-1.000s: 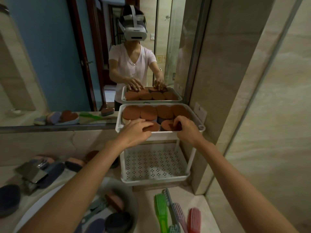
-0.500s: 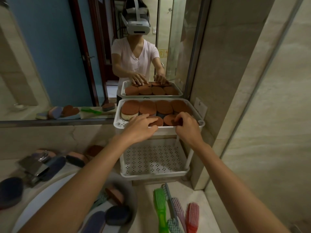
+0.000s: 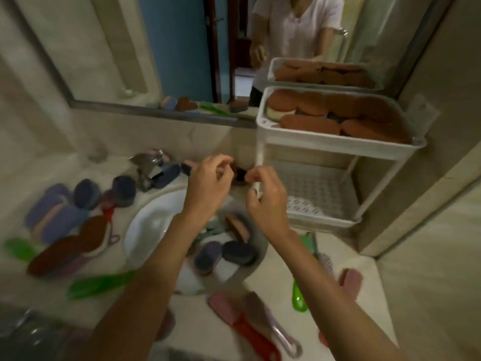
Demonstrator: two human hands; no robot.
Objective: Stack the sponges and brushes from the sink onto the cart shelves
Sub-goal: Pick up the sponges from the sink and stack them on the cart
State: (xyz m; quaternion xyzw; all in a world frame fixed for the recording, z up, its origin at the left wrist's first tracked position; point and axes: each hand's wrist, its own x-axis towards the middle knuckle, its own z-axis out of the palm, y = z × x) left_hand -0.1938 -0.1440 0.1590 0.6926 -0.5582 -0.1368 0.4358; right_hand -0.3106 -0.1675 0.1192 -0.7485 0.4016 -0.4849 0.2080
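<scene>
The white cart's top shelf (image 3: pixel 338 145) is packed with round brown sponges (image 3: pixel 309 124). Its perforated lower shelf (image 3: pixel 321 195) has nothing on it. In the white sink (image 3: pixel 153 225) lie a dark oval sponge (image 3: pixel 239 252), a purple-blue sponge (image 3: pixel 208 257) and a brown and pink brush (image 3: pixel 237 228). My left hand (image 3: pixel 208 183) and right hand (image 3: pixel 265 200) hover side by side above the sink's far rim, left of the cart. Their fingers are loosely curled and hold nothing. The picture is motion-blurred.
A chrome faucet (image 3: pixel 148 168) stands behind the sink. Several blue and brown sponges (image 3: pixel 59 214) and a green brush (image 3: pixel 101 282) lie on the counter at left. Green (image 3: pixel 299 295), pink (image 3: pixel 350 280) and red brushes (image 3: pixel 250 330) lie near the front right. A mirror (image 3: pixel 156 48) hangs behind; a wall closes the right.
Both hands have left the sponges on the cart's top shelf and dropped down and left, over the sink. My view has tilted down toward the counter.
</scene>
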